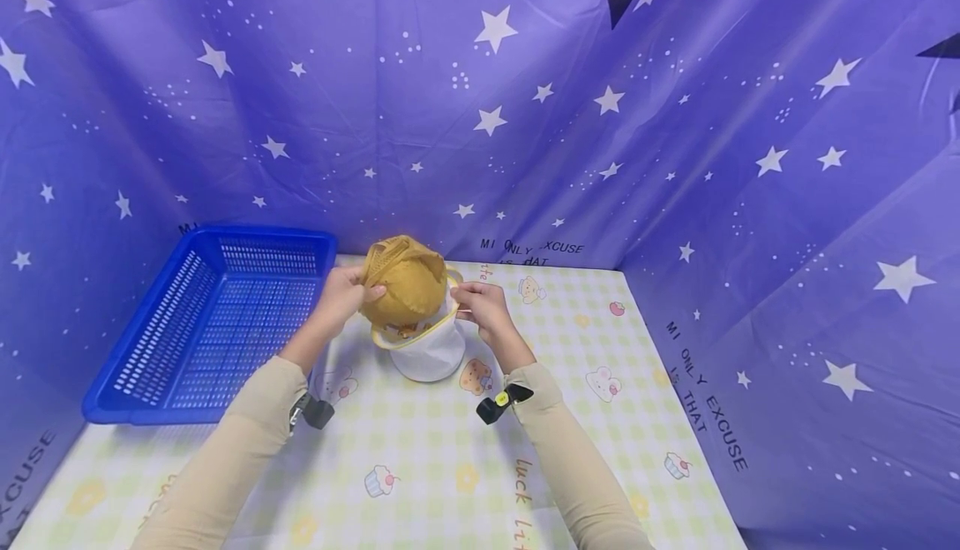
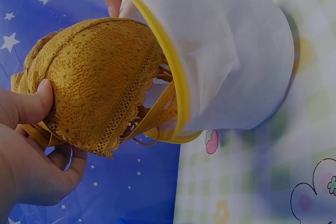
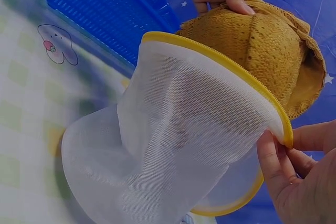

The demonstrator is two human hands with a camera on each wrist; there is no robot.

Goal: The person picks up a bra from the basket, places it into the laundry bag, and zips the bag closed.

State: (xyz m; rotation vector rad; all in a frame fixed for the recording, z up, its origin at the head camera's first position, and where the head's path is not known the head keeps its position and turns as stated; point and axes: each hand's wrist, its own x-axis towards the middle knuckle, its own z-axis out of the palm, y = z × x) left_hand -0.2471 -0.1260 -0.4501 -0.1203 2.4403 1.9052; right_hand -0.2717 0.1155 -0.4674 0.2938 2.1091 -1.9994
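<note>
A mustard-yellow lace bra [image 1: 408, 290] is held by my left hand [image 1: 343, 296], thumb on the outside of the cup. Its lower edge and straps reach into the mouth of a white mesh laundry bag [image 1: 429, 354], which stands on the table. In the left wrist view the bra [image 2: 100, 77] fills the bag's yellow-zippered opening [image 2: 170, 61]. My right hand [image 1: 483, 307] pinches that yellow rim at its right side. The right wrist view shows thumb and fingers of the right hand [image 3: 304, 166] on the rim, with the mesh bag [image 3: 173, 124] hanging partly creased below.
A blue plastic basket [image 1: 202, 404] with slotted walls stands to the left on the table. The table has a checked cloth [image 1: 570, 450] printed with cartoon figures. Purple star-patterned curtains [image 1: 420, 117] close in the back and sides.
</note>
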